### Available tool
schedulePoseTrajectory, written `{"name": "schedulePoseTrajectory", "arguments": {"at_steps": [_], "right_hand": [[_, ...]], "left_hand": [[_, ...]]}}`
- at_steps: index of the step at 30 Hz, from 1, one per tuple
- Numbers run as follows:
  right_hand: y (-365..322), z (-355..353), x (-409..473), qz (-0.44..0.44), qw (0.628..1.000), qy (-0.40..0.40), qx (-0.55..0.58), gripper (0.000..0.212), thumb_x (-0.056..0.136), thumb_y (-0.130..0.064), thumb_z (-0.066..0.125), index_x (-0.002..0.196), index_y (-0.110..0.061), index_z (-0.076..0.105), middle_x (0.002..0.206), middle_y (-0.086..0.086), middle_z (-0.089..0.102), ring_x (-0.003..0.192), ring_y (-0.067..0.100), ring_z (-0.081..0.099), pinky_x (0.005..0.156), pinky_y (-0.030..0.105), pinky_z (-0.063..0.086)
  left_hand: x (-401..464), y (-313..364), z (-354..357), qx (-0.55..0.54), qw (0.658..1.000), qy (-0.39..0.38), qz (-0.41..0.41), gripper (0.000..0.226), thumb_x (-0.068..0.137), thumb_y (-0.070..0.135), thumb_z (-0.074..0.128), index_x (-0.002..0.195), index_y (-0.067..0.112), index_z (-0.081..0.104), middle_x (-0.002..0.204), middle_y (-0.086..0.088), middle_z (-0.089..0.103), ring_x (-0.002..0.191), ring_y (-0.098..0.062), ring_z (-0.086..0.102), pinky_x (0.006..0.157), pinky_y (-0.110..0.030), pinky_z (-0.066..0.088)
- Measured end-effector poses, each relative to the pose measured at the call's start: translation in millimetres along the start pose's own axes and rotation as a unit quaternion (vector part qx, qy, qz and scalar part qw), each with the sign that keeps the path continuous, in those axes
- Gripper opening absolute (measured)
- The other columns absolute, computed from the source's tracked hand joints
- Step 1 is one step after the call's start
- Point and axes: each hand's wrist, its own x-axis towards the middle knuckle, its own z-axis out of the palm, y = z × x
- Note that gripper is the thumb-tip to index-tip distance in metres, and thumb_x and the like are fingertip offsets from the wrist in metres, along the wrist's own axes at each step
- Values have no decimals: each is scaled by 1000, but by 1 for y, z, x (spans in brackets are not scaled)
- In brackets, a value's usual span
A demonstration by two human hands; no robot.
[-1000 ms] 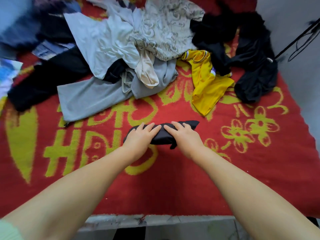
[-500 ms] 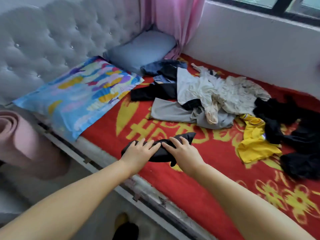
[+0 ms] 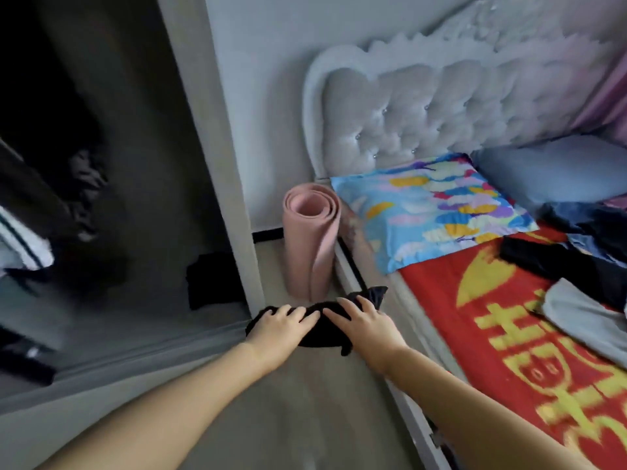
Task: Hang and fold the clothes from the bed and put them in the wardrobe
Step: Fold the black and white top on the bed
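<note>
Both hands carry a small folded black garment point(image 3: 325, 325) in the air above the floor point(image 3: 288, 418), between the side edge of the bed point(image 3: 390, 300) and the open wardrobe point(image 3: 101, 198). The left hand point(image 3: 276, 329) lies over the garment's left end and the right hand point(image 3: 364, 325) over its right half, fingers spread across the top. They seem to clasp the bundle from both sides, probably so that the fold holds in transit; whether the thumbs curl beneath it is hidden. One loose corner of the cloth sticks up toward the bed.

The wardrobe interior is dark. A dark folded item point(image 3: 210, 279) rests on its lower shelf near the frame, and hanging clothes show dimly on the far left, so the shelf looks like the place meant for folded pieces.

A rolled pink mat point(image 3: 310, 239) stands upright on the floor at the head corner of the bed, just beyond the hands. On the bed, a red blanket point(image 3: 509, 351) with yellow characters carries more unsorted clothes near its far edge: a black piece point(image 3: 543, 256) and a grey one point(image 3: 583, 320). A multicoloured pillow point(image 3: 437, 205) lies against the tufted headboard point(image 3: 441, 106). Much of the task appears to remain.
</note>
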Motion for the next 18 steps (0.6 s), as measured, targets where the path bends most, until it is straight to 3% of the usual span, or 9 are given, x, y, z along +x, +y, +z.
{"name": "schedulePoseTrajectory", "arguments": {"at_steps": [8,12,18], "right_hand": [[-200,-22,164,-124,991,-38,28,77,94,-20,55,153,-32,8,158,1,11,144,32,13,106,45,37],[-236,-15,224,-135,988,-64,32,80,92,-25,59,153,-33,9,155,0,14,141,31,17,102,44,40],[-259,51,369,-148,986,-71,13,82,89,-21,61,152,-35,12,153,2,18,132,34,29,96,46,45]], "left_hand": [[-106,-214,68,-32,991,-96,-93,79,84,-7,45,151,18,11,139,-13,37,123,-35,42,88,-47,46],[-108,-268,96,-49,987,-101,-111,77,84,-7,44,150,20,14,137,-12,40,121,-37,45,90,-48,47],[-46,-357,196,-71,980,-107,-149,72,89,-3,40,151,23,13,141,-10,38,122,-38,43,87,-46,46]]}}
